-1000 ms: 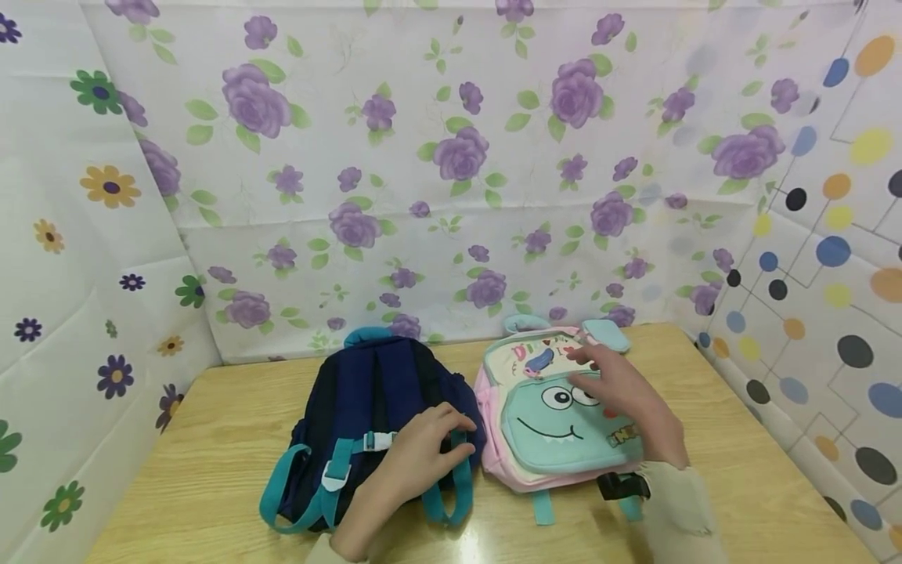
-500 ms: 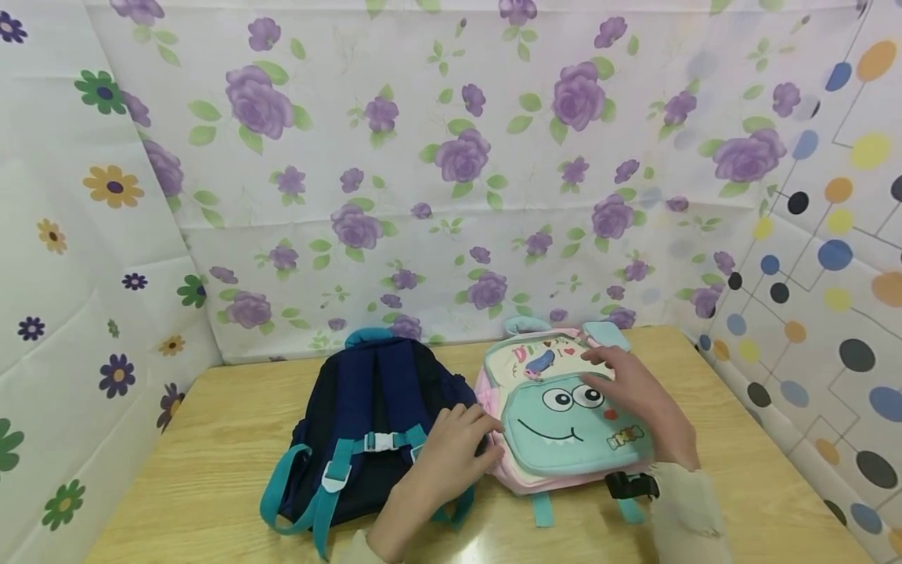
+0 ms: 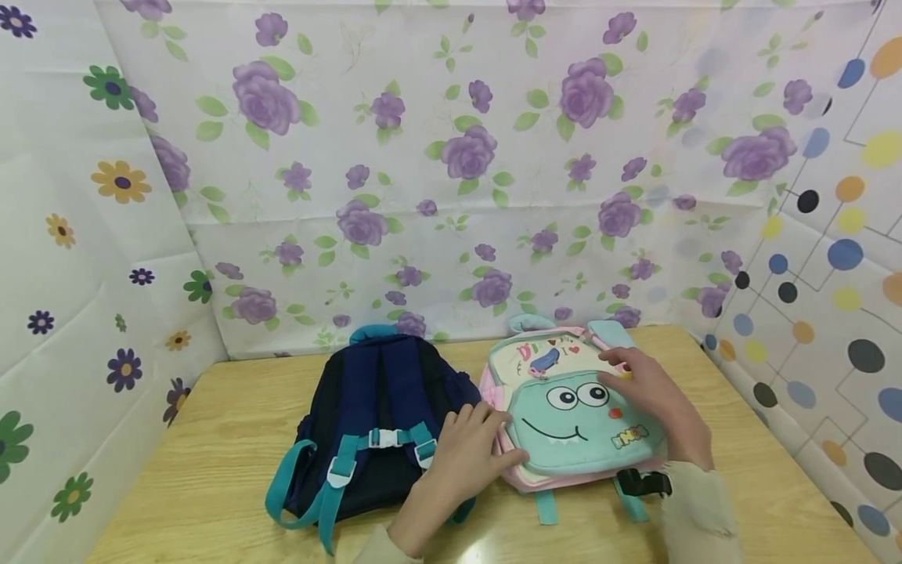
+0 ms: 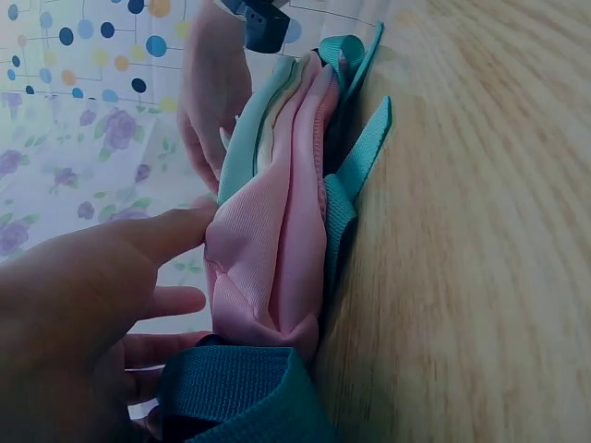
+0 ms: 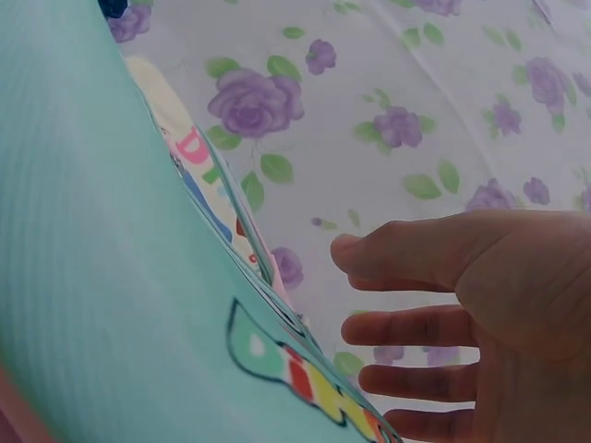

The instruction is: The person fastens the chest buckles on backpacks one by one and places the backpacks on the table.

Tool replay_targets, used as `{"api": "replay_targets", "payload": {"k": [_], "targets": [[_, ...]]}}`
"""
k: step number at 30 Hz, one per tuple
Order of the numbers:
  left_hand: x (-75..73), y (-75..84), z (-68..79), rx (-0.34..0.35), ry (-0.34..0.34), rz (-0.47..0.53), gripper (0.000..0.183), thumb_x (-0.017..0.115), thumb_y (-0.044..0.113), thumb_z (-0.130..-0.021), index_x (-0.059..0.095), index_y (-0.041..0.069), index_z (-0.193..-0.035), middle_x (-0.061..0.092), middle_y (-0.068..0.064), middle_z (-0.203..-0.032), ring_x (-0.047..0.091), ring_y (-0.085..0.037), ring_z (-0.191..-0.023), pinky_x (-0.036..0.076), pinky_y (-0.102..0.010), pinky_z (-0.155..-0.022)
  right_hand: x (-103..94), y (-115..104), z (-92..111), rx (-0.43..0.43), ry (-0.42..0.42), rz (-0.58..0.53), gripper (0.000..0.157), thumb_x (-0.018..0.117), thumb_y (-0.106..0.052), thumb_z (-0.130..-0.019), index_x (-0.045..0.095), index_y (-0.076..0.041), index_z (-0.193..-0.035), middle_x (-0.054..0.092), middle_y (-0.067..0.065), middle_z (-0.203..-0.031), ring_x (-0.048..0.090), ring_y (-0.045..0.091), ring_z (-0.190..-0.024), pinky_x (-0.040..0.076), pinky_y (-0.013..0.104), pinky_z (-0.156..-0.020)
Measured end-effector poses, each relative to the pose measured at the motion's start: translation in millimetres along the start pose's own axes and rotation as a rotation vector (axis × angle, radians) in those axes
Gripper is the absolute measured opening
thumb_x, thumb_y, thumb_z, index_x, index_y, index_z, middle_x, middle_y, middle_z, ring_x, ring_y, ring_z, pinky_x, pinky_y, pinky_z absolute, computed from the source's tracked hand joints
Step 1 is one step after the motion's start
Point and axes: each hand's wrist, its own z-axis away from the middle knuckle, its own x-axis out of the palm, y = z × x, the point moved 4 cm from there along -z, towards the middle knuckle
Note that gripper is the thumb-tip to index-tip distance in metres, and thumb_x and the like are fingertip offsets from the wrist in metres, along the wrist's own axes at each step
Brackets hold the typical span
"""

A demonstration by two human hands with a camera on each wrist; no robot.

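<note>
A mint and pink child's backpack (image 3: 553,454) with a smiling cartoon face lies on the wooden table, front side up. My left hand (image 3: 470,454) is at its left edge, fingers loosely extended. In the left wrist view the left thumb (image 4: 175,233) touches the bag's pink side (image 4: 254,245), and a teal strap (image 4: 245,392) lies close by the lower fingers. Over the bag's right part my right hand (image 3: 654,395) hovers with spread fingers and nothing in it. Left of it lies a navy backpack (image 3: 373,478), its strap side up.
Teal webbing (image 3: 327,505) and a white buckle (image 3: 385,438) lie across the navy bag. Pale wooden tabletop (image 3: 211,439) surrounds both bags. Behind stands a rose-printed cloth (image 3: 416,176), with a dotted cloth (image 3: 820,313) at the right and a flower-printed one (image 3: 63,274) at the left.
My left hand has moved right, from over the navy backpack's right strap to the mint and pink backpack's left side. The right hand has drifted slightly right.
</note>
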Motion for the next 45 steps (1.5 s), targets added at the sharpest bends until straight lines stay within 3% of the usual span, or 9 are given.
{"api": "replay_targets", "payload": {"k": [5,12,23,27,32,45], "targets": [[2.0,1.5,-0.5,0.005,0.027,0.015,0.055,0.065,0.062,-0.086,0.067,0.024,-0.126,0.059,0.003,-0.113,0.044,-0.015,-0.096,0.032,-0.033,-0.082,-4.9,8.3,2.2,0.036,0.001,-0.002,0.053,0.062,-0.034,-0.098,0.050,-0.003,-0.140,0.048,0.026,-0.141,0.041,0.047,-0.129,0.036,0.063,-0.106],[5.5,2.0,0.2,0.010,-0.007,0.019,0.050,0.063,0.059,-0.089,0.066,0.029,-0.129,0.058,0.003,-0.119,0.040,-0.016,-0.095,0.032,-0.035,-0.085,-4.9,21.1,6.2,0.085,-0.065,-0.021,0.059,0.059,-0.033,-0.098,0.042,-0.001,-0.145,0.038,0.034,-0.144,0.039,0.054,-0.128,0.036,0.066,-0.105],[6.6,1.0,1.3,0.012,-0.015,0.022,0.049,0.062,0.060,-0.090,0.065,0.032,-0.131,0.058,0.004,-0.121,0.039,-0.016,-0.094,0.030,-0.034,-0.082,-3.4,41.4,6.8,0.136,-0.084,-0.061,0.066,0.061,-0.043,-0.097,0.039,-0.009,-0.149,0.030,0.032,-0.148,0.044,0.048,-0.123,0.046,0.058,-0.098],[6.3,0.9,0.7,0.007,-0.021,0.024,0.049,0.062,0.060,-0.090,0.065,0.032,-0.131,0.057,0.004,-0.121,0.040,-0.016,-0.095,0.030,-0.034,-0.082,-2.0,50.5,4.1,0.133,-0.090,-0.063,0.071,0.062,-0.047,-0.095,0.039,-0.009,-0.149,0.030,0.033,-0.148,0.039,0.051,-0.127,0.040,0.065,-0.102],[5.9,0.8,0.7,0.004,-0.029,0.023,0.049,0.062,0.060,-0.090,0.064,0.032,-0.131,0.057,0.004,-0.121,0.039,-0.015,-0.095,0.029,-0.033,-0.081,2.9,63.7,1.8,0.150,-0.156,-0.111,0.080,0.060,-0.057,-0.093,0.035,-0.010,-0.153,0.027,0.031,-0.156,0.028,0.055,-0.137,0.029,0.072,-0.106],[5.2,1.5,0.6,0.004,-0.034,0.022,0.049,0.062,0.060,-0.090,0.064,0.032,-0.131,0.057,0.003,-0.122,0.040,-0.016,-0.096,0.030,-0.033,-0.082,6.5,83.7,1.3,0.100,-0.149,-0.256,0.078,0.065,-0.055,-0.091,0.039,-0.015,-0.152,0.026,0.024,-0.159,0.020,0.049,-0.144,0.023,0.070,-0.111]]}}
